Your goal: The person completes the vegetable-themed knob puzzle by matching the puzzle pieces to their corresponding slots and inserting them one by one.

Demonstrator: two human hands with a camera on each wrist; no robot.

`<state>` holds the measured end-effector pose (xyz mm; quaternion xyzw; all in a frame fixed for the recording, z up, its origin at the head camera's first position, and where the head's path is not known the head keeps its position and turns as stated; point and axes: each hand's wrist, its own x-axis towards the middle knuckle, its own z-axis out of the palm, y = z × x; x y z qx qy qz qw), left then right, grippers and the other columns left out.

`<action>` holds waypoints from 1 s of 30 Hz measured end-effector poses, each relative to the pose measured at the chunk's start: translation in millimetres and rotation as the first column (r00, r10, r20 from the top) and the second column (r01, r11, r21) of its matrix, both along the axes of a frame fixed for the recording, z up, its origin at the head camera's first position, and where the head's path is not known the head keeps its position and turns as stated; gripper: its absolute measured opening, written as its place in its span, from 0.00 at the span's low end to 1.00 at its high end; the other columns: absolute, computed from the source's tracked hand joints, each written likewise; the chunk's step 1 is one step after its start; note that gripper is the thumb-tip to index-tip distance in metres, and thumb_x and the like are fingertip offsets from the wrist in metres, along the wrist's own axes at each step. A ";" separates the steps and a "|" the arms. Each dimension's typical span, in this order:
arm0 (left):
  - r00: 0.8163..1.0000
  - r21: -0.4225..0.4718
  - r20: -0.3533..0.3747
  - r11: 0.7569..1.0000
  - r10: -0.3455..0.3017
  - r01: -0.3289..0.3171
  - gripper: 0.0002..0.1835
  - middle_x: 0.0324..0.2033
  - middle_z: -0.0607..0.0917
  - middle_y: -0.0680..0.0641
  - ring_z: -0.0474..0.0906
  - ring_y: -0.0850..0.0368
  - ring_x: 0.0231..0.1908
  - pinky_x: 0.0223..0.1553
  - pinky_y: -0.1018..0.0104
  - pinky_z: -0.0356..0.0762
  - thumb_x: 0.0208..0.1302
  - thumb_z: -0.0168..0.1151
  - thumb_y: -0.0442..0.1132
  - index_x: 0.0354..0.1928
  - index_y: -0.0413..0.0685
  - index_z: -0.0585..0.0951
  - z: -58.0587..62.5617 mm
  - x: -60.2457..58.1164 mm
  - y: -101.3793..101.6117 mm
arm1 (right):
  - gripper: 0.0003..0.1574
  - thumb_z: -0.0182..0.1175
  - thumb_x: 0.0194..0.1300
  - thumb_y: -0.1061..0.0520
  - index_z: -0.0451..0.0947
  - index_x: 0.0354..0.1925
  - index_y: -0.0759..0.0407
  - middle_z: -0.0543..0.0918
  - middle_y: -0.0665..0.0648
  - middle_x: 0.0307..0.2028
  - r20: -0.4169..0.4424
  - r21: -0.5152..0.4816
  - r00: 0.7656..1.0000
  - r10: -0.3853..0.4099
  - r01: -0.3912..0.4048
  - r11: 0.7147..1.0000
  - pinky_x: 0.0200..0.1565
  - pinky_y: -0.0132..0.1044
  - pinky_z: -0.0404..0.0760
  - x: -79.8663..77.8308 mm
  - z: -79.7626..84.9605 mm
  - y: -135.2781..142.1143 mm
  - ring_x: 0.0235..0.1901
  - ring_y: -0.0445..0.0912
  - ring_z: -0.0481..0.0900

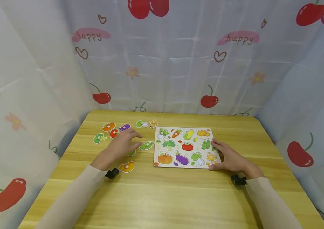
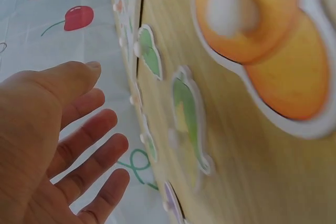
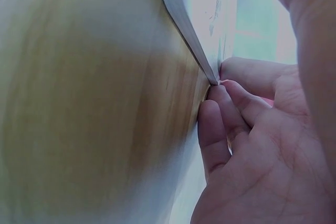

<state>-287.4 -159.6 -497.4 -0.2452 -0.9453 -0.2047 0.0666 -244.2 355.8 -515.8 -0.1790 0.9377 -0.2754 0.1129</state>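
Note:
My left hand point(image 1: 120, 145) hovers over the left side of the table, fingers spread and holding nothing. Just right of its fingertips lies a green leafy vegetable piece point(image 1: 146, 145). Partly hidden beneath the hand is a corn piece point(image 2: 185, 114), and a yellow-orange potato piece point(image 1: 127, 167) with a white knob point(image 2: 223, 11) lies nearer the wrist. My right hand point(image 1: 230, 159) grips the lower right corner of a flat wooden vegetable puzzle board point(image 1: 183, 148), thumb at the front corner, fingers along the right edge. The board shows a tomato, eggplant, corn, broccoli and other vegetables.
Farther left lie broccoli point(image 1: 99, 138), pumpkin point(image 1: 109, 127), tomato point(image 1: 113, 133) and eggplant point(image 1: 125, 127) pieces. Cabbage point(image 1: 142, 124) and mushroom point(image 1: 153, 122) pieces lie by the board's far left corner. A cherry-patterned curtain point(image 1: 162, 79) surrounds the wooden table point(image 1: 162, 197).

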 end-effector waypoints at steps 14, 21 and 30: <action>0.999 -0.029 -0.001 0.999 0.046 -0.046 0.15 0.50 0.93 0.46 0.83 0.55 0.41 0.48 0.53 0.87 0.73 0.83 0.45 0.55 0.46 0.95 -12.9 21.7 -41.3 | 0.83 0.90 0.60 0.35 0.56 0.92 0.70 0.52 0.74 0.93 0.008 -0.018 1.000 -0.005 0.005 1.000 0.86 0.81 0.56 -1.6 -4.9 1.9 0.90 0.77 0.53; 0.999 -0.029 -0.016 0.998 0.052 -0.053 0.12 0.44 0.91 0.49 0.78 0.58 0.39 0.45 0.56 0.83 0.71 0.85 0.45 0.50 0.48 0.95 -14.4 26.2 -47.4 | 0.83 0.91 0.59 0.35 0.56 0.92 0.70 0.52 0.73 0.93 0.016 -0.025 1.000 -0.008 0.008 1.000 0.86 0.81 0.56 -0.6 -1.6 0.5 0.90 0.77 0.53; 0.997 -0.026 -0.009 0.997 0.072 -0.072 0.10 0.45 0.91 0.50 0.81 0.57 0.40 0.47 0.53 0.85 0.72 0.85 0.45 0.47 0.50 0.95 -20.3 22.9 -48.7 | 0.83 0.90 0.60 0.34 0.56 0.92 0.68 0.52 0.72 0.94 0.017 -0.015 1.000 -0.010 0.011 1.000 0.86 0.81 0.57 -1.3 -2.8 1.5 0.90 0.76 0.53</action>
